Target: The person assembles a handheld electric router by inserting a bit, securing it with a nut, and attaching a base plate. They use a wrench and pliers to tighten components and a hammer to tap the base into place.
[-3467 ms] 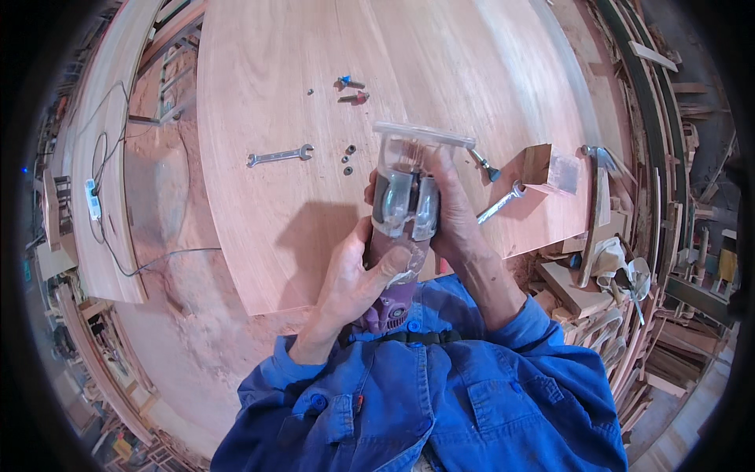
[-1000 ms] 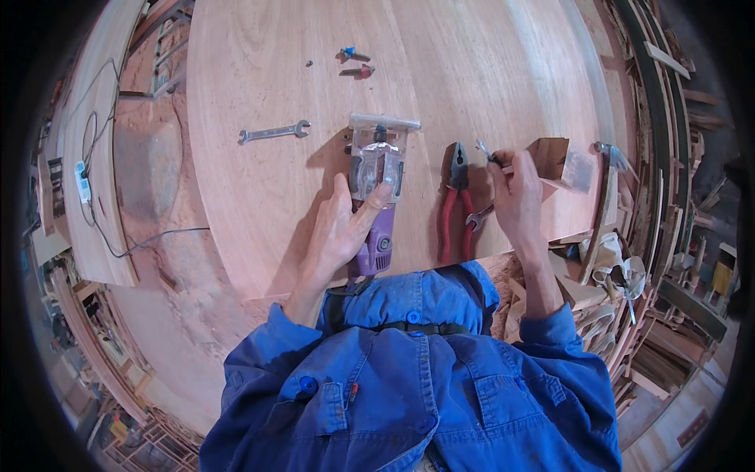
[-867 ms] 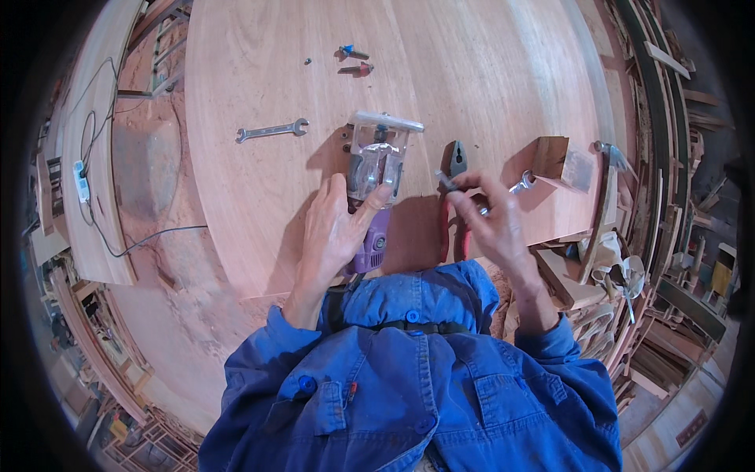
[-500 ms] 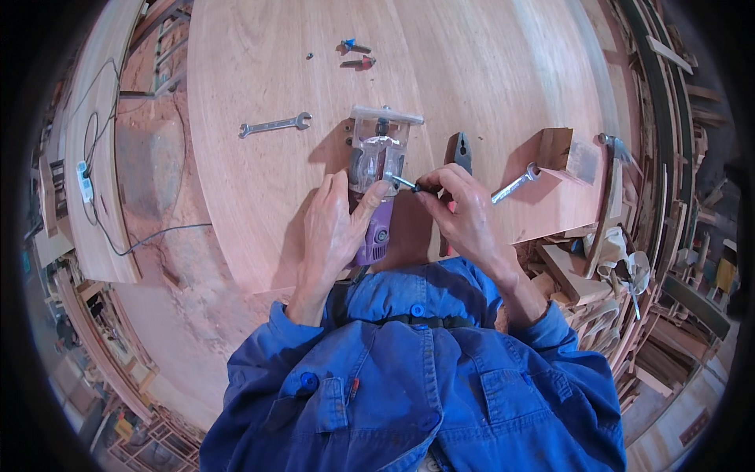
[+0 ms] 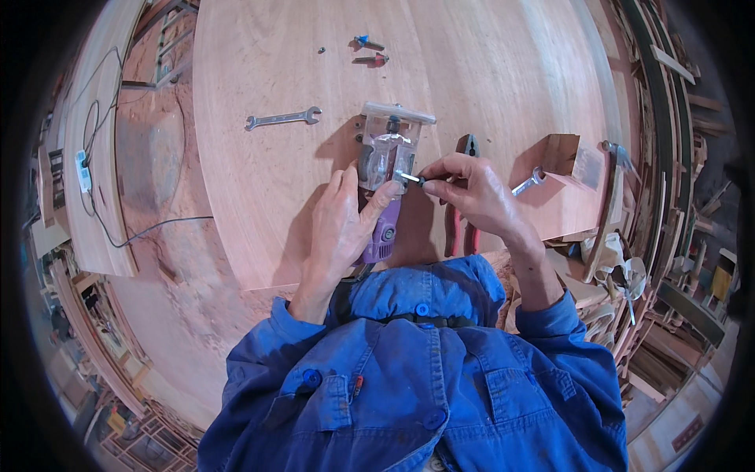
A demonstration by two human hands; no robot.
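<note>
A trim router with a purple body and a clear base lies on the wooden tabletop in front of me. My left hand is wrapped round its left side, thumb pressed against the lower part of the clear base. Between thumb and fingers of my right hand is a black-headed thumb screw; its silvery shank points into the right side of the base. How deep the shank sits I cannot tell. Partly behind that hand lie red-handled pliers.
An open-ended wrench lies left of the router. Beyond it are a blue router bit, a red router bit and a small nut. To the right are another wrench, a wooden block and a hammer.
My right hand has shifted its fingers round the thumb screw, with the wrist swung outward, showing more of the pliers' red handles. The whole view has shifted slightly. My left hand keeps its hold.
</note>
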